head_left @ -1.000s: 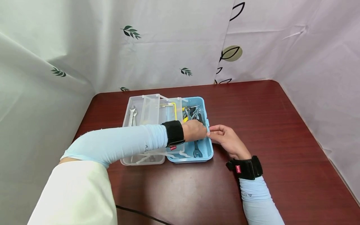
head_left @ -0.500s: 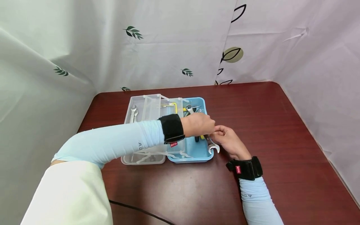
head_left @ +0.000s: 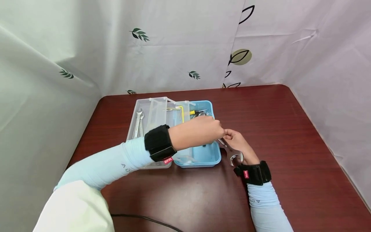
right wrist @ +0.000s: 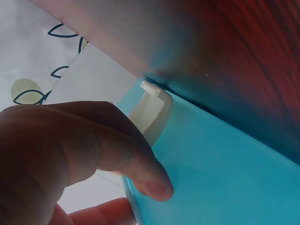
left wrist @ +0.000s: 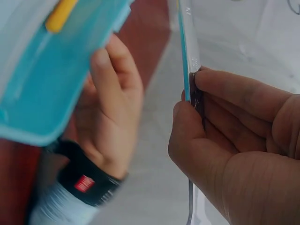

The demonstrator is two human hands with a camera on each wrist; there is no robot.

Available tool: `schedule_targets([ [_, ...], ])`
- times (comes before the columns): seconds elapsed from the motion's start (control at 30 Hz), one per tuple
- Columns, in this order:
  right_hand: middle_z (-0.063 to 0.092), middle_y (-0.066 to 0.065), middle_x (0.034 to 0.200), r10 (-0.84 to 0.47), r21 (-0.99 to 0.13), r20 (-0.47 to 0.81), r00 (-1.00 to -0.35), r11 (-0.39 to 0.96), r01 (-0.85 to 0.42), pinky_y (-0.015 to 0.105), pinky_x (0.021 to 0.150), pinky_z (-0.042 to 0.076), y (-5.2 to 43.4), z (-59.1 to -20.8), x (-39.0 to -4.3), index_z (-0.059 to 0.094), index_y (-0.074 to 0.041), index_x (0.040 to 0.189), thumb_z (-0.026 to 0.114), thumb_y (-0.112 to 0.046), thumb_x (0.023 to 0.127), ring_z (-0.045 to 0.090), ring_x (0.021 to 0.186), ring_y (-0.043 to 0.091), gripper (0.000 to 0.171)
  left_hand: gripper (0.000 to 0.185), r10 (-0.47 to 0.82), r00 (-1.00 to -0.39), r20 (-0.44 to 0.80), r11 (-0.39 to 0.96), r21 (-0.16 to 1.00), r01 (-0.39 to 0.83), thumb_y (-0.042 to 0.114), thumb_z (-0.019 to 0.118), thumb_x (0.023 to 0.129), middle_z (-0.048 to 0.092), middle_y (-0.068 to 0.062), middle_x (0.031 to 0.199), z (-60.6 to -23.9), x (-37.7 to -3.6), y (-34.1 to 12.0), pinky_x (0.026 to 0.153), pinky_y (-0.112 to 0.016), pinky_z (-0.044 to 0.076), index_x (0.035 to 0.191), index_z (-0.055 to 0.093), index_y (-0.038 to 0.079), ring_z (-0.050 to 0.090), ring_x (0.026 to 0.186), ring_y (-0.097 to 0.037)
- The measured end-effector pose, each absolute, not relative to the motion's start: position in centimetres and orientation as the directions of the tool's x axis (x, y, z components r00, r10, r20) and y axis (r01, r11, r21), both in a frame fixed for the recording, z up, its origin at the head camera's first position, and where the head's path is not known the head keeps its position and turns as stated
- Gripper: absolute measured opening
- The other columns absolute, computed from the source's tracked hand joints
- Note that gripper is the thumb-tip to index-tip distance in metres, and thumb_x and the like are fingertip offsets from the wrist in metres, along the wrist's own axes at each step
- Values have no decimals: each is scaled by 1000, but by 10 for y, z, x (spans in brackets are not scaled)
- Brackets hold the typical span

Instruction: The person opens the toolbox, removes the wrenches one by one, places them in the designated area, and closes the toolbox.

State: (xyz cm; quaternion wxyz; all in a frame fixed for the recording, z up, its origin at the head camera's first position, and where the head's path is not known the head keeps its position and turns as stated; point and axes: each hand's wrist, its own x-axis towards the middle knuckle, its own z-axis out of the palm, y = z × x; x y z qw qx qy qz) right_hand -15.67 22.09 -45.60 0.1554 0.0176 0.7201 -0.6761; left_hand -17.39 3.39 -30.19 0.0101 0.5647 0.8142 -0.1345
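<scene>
My left hand (head_left: 221,133) reaches across the blue toolbox (head_left: 215,159) and pinches the shaft of a steel open-end wrench (head_left: 231,154). The wrench slants down to the right, out over the box's right rim, with its open jaw above my right wrist. In the left wrist view the wrench (left wrist: 191,42) shows edge-on between my left hand's (left wrist: 192,96) thumb and fingers. My right hand (head_left: 240,146) sits just right of the box with curled fingers. In the right wrist view its thumb (right wrist: 140,176) lies against the blue wall (right wrist: 225,178) below a white latch (right wrist: 152,110).
A clear fold-out tray (head_left: 150,109) on the box's left side holds two steel wrenches (head_left: 138,124). A yellow-handled tool (head_left: 191,112) lies at the back of the blue box. White curtains close in three sides of the red-brown table (head_left: 275,112). A black cable (head_left: 145,219) crosses the near edge.
My left hand has lifted the wrench out of the blue box and carried it right, over the rim and above my right hand. The right hand has barely moved.
</scene>
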Motion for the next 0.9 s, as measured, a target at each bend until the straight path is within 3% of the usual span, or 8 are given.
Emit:
schedule_targets([
  [0.17,69,6,91,-219,-972,-229,-948,-5,236,20,55,50,222,-457,-155,52,11,128,62,-12,105,59,65,7,34,20,935,-354,-16,352,-78,933,-1,60,95,65,2,74,-295,-166,15,59,-22,41,96,75,11,56,63,-12],
  [0.33,69,10,108,-205,-978,-207,-957,17,208,21,69,56,218,-459,-154,50,13,134,58,-9,106,67,85,8,37,15,912,-365,187,348,119,930,-2,65,92,67,3,78,-300,-164,-9,64,-19,46,95,75,9,55,69,-10],
  [0.53,71,13,110,-172,-976,-217,-961,43,213,22,84,57,214,-458,-154,52,14,133,64,-9,102,69,96,11,41,17,828,-358,433,287,222,932,-2,74,89,75,1,94,-311,-160,-38,69,-16,51,104,76,5,63,76,-8],
  [0.67,71,19,115,-158,-970,-244,-957,64,237,23,85,57,214,-457,-154,53,11,133,68,-14,100,69,101,16,45,24,751,-406,521,312,261,913,-2,81,85,77,-4,101,-317,-154,-55,75,-21,58,109,77,3,70,84,-13],
  [0.73,70,22,118,-149,-967,-254,-956,73,245,24,85,57,214,-457,-154,54,10,133,69,-15,100,69,102,17,45,31,703,-442,557,324,302,896,-7,81,82,78,-8,105,-318,-150,-63,69,-21,57,112,77,1,71,87,-17],
  [0.9,69,24,120,-151,-965,-259,-954,83,249,26,87,58,214,-455,-154,54,9,134,70,-16,100,70,102,18,46,30,560,-492,667,308,383,871,-7,81,80,79,-11,104,-325,-142,-77,68,-25,60,109,79,-1,76,90,-20],
])
